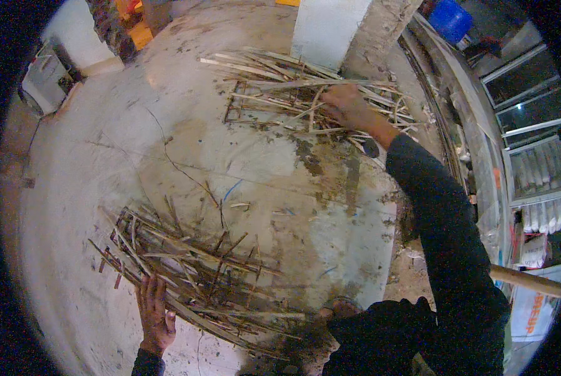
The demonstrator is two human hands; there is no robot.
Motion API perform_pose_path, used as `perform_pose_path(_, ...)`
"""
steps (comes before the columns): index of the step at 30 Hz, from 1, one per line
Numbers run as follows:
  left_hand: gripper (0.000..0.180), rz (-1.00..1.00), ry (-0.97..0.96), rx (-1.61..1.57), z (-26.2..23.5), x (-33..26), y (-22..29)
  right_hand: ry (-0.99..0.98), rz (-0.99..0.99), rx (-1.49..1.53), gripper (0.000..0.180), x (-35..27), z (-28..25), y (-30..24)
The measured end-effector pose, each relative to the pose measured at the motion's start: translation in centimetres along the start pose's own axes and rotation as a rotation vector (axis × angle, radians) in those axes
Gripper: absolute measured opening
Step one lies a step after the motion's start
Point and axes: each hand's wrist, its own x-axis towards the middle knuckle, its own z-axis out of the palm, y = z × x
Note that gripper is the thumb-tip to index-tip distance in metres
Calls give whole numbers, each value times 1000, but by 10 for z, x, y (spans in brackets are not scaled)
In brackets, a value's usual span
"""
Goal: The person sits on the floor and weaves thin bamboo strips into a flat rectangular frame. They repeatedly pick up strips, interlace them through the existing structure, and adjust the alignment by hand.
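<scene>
Two heaps of thin wooden strips lie on the concrete floor. The near heap (pixel 186 257) is at lower left, mixed with dark, rod-like pieces. My left hand (pixel 154 313) rests against its outer edge, fingers stretched out and holding nothing. Stretched far forward, my right hand (pixel 348 108) is in the far heap (pixel 265 97) with its fingers closed on pale wooden strips. The strips are tangled, and some run beneath that hand. A dark rectangular frame end (pixel 230 103) shows at the far heap's left side.
A pale pillar (pixel 327 31) stands just behind the far heap. Long strips and a ledge (pixel 449 125) run along the right, beside window frames (pixel 524 106). A blue drum (pixel 449 22) is at upper right, a white machine (pixel 46 81) at far left. My foot (pixel 342 308) is near the lower heap.
</scene>
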Motion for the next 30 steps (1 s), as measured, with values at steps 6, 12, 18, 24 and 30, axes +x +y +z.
perform_pose_path(6, 74, -4, -9, -19, 10, -2, -5, 23, 441, 12, 41, -50, -27, 66)
perform_pose_path(12, 71, 23, -7, 12, 6, -1, -4, -415, 831, -101, 79, -47, 13, 97)
perform_pose_path(18, 68, 40, -16, 19, -6, 6, 2, -307, 569, -441, 73, -34, 30, 101)
perform_pose_path(24, 64, 69, 46, 23, -7, 13, 4, -416, 507, -95, 56, -47, 11, 119)
perform_pose_path(30, 60, 80, 33, 74, -12, 22, 4, -231, 206, -186, 49, -97, 10, 138)
